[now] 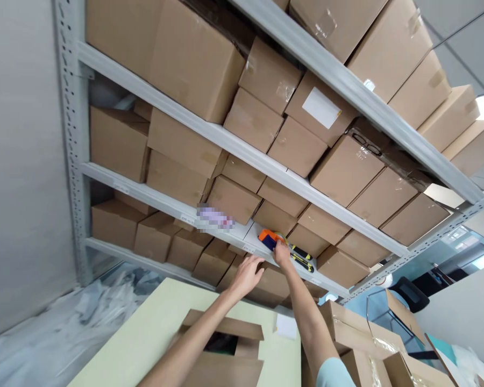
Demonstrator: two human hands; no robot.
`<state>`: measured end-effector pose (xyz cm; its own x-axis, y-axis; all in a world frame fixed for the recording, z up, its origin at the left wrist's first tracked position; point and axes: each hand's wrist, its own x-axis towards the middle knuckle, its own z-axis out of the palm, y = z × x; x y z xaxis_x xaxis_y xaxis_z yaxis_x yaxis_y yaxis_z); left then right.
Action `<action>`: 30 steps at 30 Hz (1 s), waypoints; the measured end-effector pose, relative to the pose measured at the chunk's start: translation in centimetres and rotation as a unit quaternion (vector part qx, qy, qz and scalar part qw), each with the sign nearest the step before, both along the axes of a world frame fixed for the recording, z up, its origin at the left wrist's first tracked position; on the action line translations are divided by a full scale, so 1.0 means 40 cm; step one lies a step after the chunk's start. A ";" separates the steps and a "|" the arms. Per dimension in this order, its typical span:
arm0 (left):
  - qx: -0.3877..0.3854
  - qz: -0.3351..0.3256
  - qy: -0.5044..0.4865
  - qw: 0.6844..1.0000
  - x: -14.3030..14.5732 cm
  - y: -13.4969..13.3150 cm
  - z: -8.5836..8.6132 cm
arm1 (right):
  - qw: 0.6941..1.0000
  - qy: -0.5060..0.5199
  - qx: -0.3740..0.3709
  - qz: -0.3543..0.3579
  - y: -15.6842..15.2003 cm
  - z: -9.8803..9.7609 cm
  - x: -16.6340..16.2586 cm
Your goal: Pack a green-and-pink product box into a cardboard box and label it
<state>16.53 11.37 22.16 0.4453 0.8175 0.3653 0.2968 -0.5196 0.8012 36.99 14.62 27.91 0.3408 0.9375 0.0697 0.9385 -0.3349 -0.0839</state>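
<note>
Tape dispenser [267,239], orange and dark blue, is gripped by the fingers of the right hand [281,252] at a grey metal shelf [145,194], close to its front edge; whether it is lifted off the surface cannot be told. Just to the right of that hand, two yellow-and-black cutters [302,263] are laid side by side. The left hand [248,277] is held to the left of the right one, with its fingers open and empty; contact with the shelf cannot be judged. Farther left along the shelf, a blurred purple item [215,217] can be seen, and cardboard boxes [232,198] are stacked behind. On the near side, an open box [226,371] and white paper [286,326] are set on a pale desk [145,333].
</note>
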 end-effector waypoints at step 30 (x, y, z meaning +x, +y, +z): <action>-0.213 -0.017 -0.141 0.967 -0.353 -0.438 -0.103 | 0.802 0.597 0.001 0.024 -0.575 -0.157 -0.399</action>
<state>2.42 -6.14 18.05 0.4058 0.9073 0.1102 0.0240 -0.1311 0.9911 21.04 -8.38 21.64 0.1300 0.9515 -0.2787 0.2014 -0.3006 -0.9322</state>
